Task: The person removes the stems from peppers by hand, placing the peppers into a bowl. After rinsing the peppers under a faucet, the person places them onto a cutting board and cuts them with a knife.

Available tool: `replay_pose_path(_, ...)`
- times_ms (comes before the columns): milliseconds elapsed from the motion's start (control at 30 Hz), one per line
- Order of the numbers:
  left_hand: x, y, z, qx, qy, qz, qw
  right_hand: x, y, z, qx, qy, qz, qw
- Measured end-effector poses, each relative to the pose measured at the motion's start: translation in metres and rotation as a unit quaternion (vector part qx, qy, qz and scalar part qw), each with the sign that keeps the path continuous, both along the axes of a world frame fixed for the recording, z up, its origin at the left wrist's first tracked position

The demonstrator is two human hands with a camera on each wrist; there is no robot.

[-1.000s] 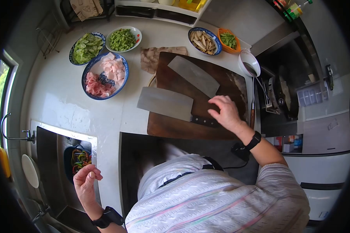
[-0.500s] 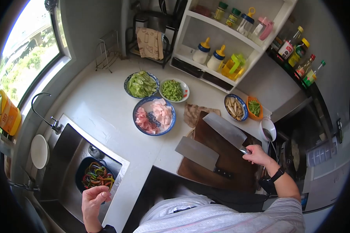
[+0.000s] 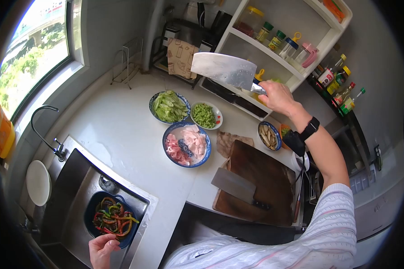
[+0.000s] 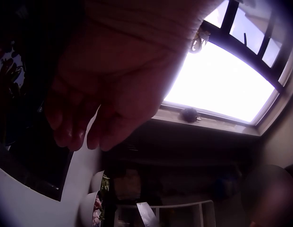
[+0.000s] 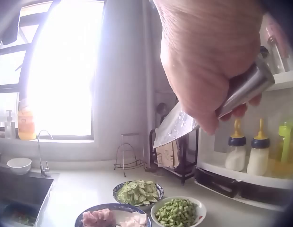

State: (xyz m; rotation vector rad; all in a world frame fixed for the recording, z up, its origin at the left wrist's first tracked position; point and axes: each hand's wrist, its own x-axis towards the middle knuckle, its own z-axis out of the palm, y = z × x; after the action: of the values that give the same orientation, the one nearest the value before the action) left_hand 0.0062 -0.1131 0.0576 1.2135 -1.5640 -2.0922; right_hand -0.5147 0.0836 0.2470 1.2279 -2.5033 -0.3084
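My right hand [image 3: 277, 95] grips the metal handle of a steel cleaver [image 3: 223, 69] and holds it high above the counter, in front of the shelf; the right wrist view shows the cleaver's blade [image 5: 177, 127] pointing away to the left below my right hand [image 5: 210, 71]. A second cleaver [image 3: 236, 186] with a black handle lies on the dark wooden cutting board [image 3: 265, 175]. My left hand [image 3: 102, 249] hangs over the sink beside the dark bowl of mixed pepper strips [image 3: 111, 218], fingers loosely curled and holding nothing; the left hand [image 4: 108, 80] looks the same in the left wrist view.
On the white counter stand a plate of sliced meat [image 3: 186, 144], a bowl of green slices [image 3: 168, 106], a bowl of chopped beans [image 3: 205, 115], a bowl of pale sticks [image 3: 269, 134] and a cloth [image 3: 228, 141]. A faucet [image 3: 45, 130] stands at the sink; bottles fill the shelf [image 3: 274, 56].
My right hand took the steel cleaver by its handle and lifted it off the board up toward the shelf. The view tilted upward; my left hand stayed low over the sink.
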Motion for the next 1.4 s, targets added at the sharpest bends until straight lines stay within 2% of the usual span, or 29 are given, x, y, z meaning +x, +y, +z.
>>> replay_pose_path(200, -0.001, 0.000, -0.009, 0.002, -0.023, 0.026, 0.999, -0.069, -0.086, 0.035, -0.041, 0.079, 0.021, 0.996)
replay_pose_path(400, -0.017, -0.005, -0.013, 0.018, -0.045, 0.050, 0.998, -0.135, -0.163, 0.079, -0.038, 0.140, -0.035, 0.989)
replay_pose_path(500, -0.023, -0.006, -0.020, 0.041, -0.055, 0.066, 0.995, -0.149, -0.177, 0.083, 0.001, 0.146, -0.046, 0.988)
replay_pose_path(667, -0.036, -0.017, -0.026, 0.033, -0.087, 0.074, 0.993, -0.172, -0.175, 0.084, -0.023, 0.149, -0.015, 0.989)
replay_pose_path(767, -0.040, -0.028, -0.036, 0.034, -0.071, 0.065, 0.995, -0.163, -0.177, 0.101, 0.020, 0.126, -0.041, 0.991)
replay_pose_path(900, -0.048, -0.036, -0.042, 0.035, -0.090, 0.069, 0.993, -0.159, -0.194, 0.117, 0.045, 0.203, -0.058, 0.976)
replay_pose_path(967, -0.047, -0.038, -0.045, 0.036, -0.099, 0.061, 0.993, -0.157, -0.213, 0.126, 0.107, 0.291, -0.130, 0.942)
replay_pose_path(1000, -0.046, -0.039, -0.049, 0.035, -0.106, 0.054, 0.992, -0.154, -0.221, 0.128, 0.110, 0.289, -0.128, 0.942)
replay_pose_path(1067, -0.030, -0.050, -0.089, 0.051, -0.085, 0.063, 0.993, -0.150, -0.241, 0.122, 0.121, 0.330, -0.121, 0.928)
replay_pose_path(1100, -0.017, -0.046, -0.110, 0.068, -0.067, 0.077, 0.992, -0.178, -0.254, 0.126, 0.130, 0.318, -0.105, 0.933)
replay_pose_path(1133, -0.014, -0.043, -0.115, 0.062, -0.080, 0.068, 0.993, -0.217, -0.265, 0.121, 0.292, 0.510, -0.073, 0.806)
replay_pose_path(1167, -0.015, -0.047, -0.116, 0.061, -0.099, 0.070, 0.991, -0.297, -0.233, 0.128, 0.408, 0.672, -0.016, 0.618)
replay_pose_path(1200, -0.013, -0.048, -0.116, 0.055, -0.120, 0.066, 0.989, -0.183, -0.273, 0.089, 0.137, 0.401, -0.095, 0.901)
replay_pose_path(1233, -0.011, -0.049, -0.117, 0.058, -0.134, 0.068, 0.987, -0.205, -0.284, 0.079, 0.176, 0.384, -0.128, 0.898)
replay_pose_path(1267, -0.008, -0.051, -0.114, 0.071, -0.138, 0.068, 0.985, -0.226, -0.291, 0.071, 0.187, 0.407, -0.124, 0.885)
replay_pose_path(1300, -0.002, -0.055, -0.119, 0.072, -0.157, 0.065, 0.983, -0.235, -0.290, 0.061, 0.134, 0.396, -0.088, 0.904)
replay_pose_path(1333, 0.003, -0.059, -0.123, 0.068, -0.184, 0.059, 0.979, -0.350, -0.304, 0.065, 0.089, 0.460, -0.014, 0.883)
replay_pose_path(1367, 0.009, -0.064, -0.127, 0.066, -0.198, 0.052, 0.977, -0.388, -0.303, 0.062, 0.032, 0.488, 0.118, 0.864)
replay_pose_path(1400, 0.015, -0.070, -0.137, 0.070, -0.210, 0.053, 0.974, -0.307, -0.300, 0.054, 0.035, 0.476, 0.132, 0.869)
